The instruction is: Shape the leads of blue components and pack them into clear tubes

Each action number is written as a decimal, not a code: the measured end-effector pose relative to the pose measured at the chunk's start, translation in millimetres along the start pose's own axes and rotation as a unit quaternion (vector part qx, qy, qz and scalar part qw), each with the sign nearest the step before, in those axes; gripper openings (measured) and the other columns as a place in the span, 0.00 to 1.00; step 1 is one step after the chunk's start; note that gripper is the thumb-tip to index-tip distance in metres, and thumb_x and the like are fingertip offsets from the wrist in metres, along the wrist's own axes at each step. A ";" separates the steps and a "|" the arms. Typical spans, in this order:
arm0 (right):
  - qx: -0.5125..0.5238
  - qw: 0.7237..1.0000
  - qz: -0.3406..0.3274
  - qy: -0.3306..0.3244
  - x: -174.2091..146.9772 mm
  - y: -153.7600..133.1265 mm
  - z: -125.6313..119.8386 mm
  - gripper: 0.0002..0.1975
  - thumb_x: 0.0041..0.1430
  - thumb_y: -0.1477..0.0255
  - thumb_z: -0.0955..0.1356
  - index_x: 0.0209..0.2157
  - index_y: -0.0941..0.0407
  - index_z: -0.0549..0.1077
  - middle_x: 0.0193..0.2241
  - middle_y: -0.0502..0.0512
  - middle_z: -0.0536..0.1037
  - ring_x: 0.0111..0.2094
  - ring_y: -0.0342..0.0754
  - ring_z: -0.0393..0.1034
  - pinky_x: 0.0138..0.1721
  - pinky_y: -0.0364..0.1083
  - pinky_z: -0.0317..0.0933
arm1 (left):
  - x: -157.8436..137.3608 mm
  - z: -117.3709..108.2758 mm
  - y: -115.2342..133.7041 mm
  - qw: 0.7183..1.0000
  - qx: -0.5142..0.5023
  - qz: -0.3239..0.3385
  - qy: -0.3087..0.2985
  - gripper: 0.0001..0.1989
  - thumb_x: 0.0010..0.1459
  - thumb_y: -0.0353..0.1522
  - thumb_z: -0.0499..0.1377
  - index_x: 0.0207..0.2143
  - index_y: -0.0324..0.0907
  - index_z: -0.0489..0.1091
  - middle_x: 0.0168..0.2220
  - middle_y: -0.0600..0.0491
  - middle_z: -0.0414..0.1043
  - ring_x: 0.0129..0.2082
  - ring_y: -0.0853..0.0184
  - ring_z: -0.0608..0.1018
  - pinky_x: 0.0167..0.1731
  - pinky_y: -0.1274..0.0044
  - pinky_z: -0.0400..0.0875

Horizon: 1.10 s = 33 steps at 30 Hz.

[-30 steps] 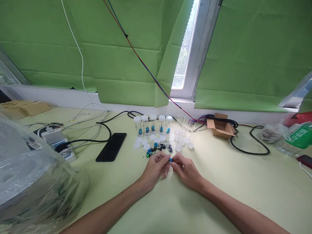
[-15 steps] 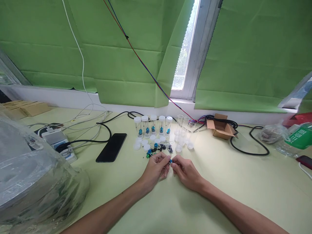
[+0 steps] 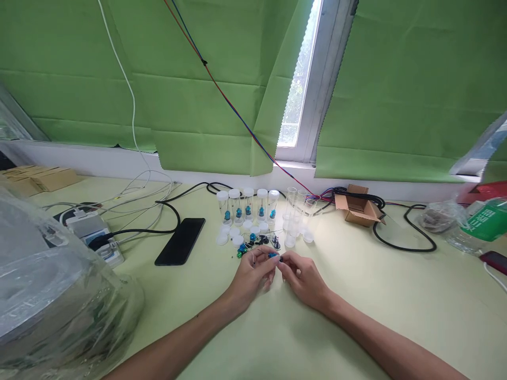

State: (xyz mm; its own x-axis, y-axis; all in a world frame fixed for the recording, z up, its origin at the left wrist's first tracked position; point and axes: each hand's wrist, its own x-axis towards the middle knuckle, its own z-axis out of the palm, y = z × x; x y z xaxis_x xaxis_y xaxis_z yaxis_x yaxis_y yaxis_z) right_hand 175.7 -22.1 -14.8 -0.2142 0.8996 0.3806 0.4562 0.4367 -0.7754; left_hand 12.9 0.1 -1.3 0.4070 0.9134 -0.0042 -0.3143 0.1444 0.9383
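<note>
My left hand [image 3: 249, 274] is closed in a pinch on a small blue piece [image 3: 272, 255], with a thin wire sticking out at the left of the fingers. Its fingertips meet those of my right hand [image 3: 304, 275], which grips a small black part [image 3: 281, 259] at the right end of the same piece. Just beyond my fingers lie loose blue and green pieces [image 3: 241, 250] and small black parts [image 3: 264, 240]. Behind these, white round caps [image 3: 222, 240] lie flat. Several clear capped tubes [image 3: 248, 203] stand in a row, each with a blue item inside.
Uncapped clear tubes [image 3: 300, 206] stand right of the row, near an open cardboard box [image 3: 358, 211]. A black phone [image 3: 180, 241] and a power strip [image 3: 95, 237] with cables lie left. A plastic-wrapped object [image 3: 59, 295] fills the near left; a green-labelled bottle [image 3: 481, 227] is far right.
The blue piece has turned between my fingers and shows more above my left fingertips. The wire now stands out differently at the left hand. Both hands stay in almost the same place.
</note>
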 end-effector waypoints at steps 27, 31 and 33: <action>-0.191 0.979 -0.027 0.071 2.7 6.3 3.2 0.03 0.60 0.75 0.67 0.35 0.54 0.74 0.35 0.57 0.72 0.41 0.55 0.66 0.44 0.54 0.59 | 4.1 -7.3 1.3 0.920 0.374 0.105 0.056 0.08 0.57 0.37 0.58 0.30 0.43 0.73 0.21 0.55 0.69 0.20 0.68 0.68 0.23 0.78 0.59; -0.212 0.976 -0.013 0.055 3.2 8.6 4.4 0.04 0.61 0.77 0.66 0.33 0.54 0.72 0.35 0.57 0.72 0.40 0.55 0.65 0.43 0.54 0.59 | 4.4 -10.0 0.8 0.894 0.429 0.123 0.036 0.08 0.57 0.36 0.58 0.30 0.43 0.74 0.25 0.54 0.71 0.23 0.67 0.68 0.25 0.77 0.58; -0.216 0.975 -0.005 0.050 4.0 9.7 4.7 0.05 0.62 0.77 0.65 0.32 0.55 0.71 0.34 0.57 0.73 0.39 0.55 0.65 0.43 0.53 0.59 | 4.2 -11.0 0.5 0.885 0.446 0.127 0.029 0.07 0.57 0.36 0.58 0.30 0.43 0.74 0.25 0.53 0.71 0.24 0.66 0.68 0.26 0.77 0.59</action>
State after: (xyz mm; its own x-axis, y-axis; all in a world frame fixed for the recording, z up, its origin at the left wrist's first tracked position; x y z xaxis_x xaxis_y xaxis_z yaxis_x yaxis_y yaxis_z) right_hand 175.2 -14.3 -23.2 -0.1455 0.8804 0.4513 0.7807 0.3824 -0.4943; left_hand 5.0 8.2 -4.7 0.3670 0.8955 0.2518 0.4242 -0.4021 0.8114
